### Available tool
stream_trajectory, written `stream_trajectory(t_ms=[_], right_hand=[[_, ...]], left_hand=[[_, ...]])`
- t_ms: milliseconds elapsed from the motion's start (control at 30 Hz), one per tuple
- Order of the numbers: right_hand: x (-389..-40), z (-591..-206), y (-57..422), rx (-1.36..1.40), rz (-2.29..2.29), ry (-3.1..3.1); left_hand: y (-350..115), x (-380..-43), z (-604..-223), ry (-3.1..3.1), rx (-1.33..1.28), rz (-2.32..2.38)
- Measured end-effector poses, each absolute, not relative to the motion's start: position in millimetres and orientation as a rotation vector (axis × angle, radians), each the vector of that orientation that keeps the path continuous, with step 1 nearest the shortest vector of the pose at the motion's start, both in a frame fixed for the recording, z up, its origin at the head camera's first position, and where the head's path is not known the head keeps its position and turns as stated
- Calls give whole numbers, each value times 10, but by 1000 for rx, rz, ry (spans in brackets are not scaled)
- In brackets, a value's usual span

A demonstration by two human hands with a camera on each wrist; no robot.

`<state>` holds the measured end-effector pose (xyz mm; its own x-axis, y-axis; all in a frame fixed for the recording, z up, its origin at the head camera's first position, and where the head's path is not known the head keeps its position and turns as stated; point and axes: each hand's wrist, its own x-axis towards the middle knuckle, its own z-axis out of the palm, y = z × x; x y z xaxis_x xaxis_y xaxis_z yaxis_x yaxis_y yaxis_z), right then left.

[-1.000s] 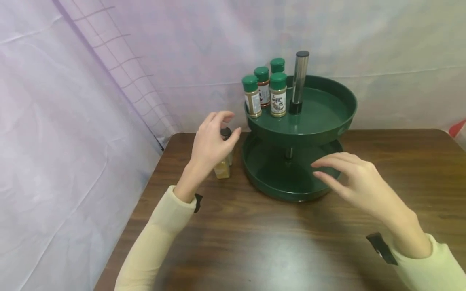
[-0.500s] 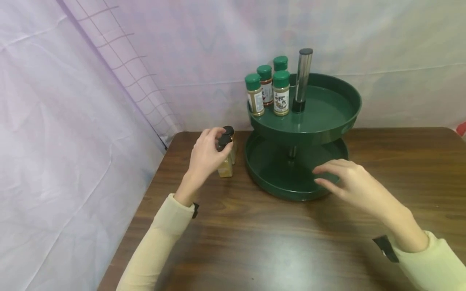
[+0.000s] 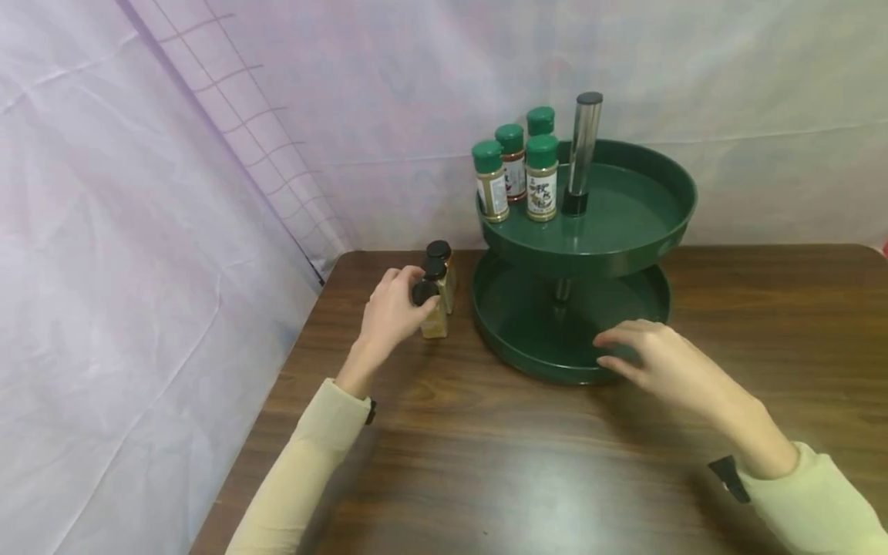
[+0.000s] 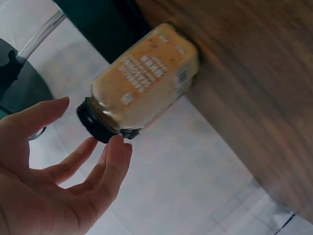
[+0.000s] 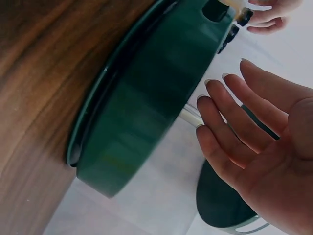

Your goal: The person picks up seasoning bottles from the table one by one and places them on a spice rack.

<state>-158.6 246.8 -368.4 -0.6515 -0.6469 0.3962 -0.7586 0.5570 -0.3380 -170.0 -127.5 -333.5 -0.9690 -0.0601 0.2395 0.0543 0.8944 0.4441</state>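
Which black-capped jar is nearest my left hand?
The front jar: your left hand is curved around its cap, while the middle jar and back jar stand behind it.

My left hand [image 3: 394, 310] curves about the nearest black-capped jar [image 3: 435, 327]; my right hand [image 3: 662, 362] hovers by the green two-tier stand [image 3: 581, 262] between my hands

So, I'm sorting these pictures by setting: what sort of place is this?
Likely a makeshift indoor work corner: pale, fabric-like sheets hang behind and left of a wood-grain table bearing a green two-tier stand and seasoning jars.
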Motion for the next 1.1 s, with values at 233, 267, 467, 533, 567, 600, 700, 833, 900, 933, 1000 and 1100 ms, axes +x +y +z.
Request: stream_trajectory(t_ms=[233,267,467,533,567,600,700,833,900,933,1000,1100], right_hand=[[-1601,-3743,2452,1165,720,-2699],[-1604,-3750,2449,1163,716,-2703],[-1627,-3785,2428,1180,711,-2695],[-1631,-3791,2421,1185,712,-2686],[-1633,-3793,2418,1187,712,-2681],[-1635,-3795,2414,1191,711,-2674],[-1630,-3794,2415,1195,712,-2665],[-1634,-3794,2411,1202,707,-2654],[-1637,-3795,2408,1201,704,-2648],[-1638,-3796,2407,1202,701,-2645],[-1640,-3799,2404,1203,700,-2641],[-1643,-3804,2401,1209,699,-2633]], left_hand=[[-1306,-1711,-3444,-2821,-1,-660],[-1309,-1716,-3457,-2822,-1,-660],[-1313,-1749,-3505,-2813,1,-668],[-1315,-1756,-3508,-2806,1,-674],[-1316,-1760,-3510,-2801,2,-676],[-1319,-1765,-3511,-2797,4,-680],[-1319,-1780,-3508,-2784,2,-696],[-1328,-1796,-3504,-2768,-4,-722],[-1334,-1800,-3502,-2761,-6,-731],[-1337,-1800,-3501,-2759,-6,-732],[-1341,-1797,-3500,-2753,-7,-731],[-1347,-1789,-3503,-2747,-4,-735]])
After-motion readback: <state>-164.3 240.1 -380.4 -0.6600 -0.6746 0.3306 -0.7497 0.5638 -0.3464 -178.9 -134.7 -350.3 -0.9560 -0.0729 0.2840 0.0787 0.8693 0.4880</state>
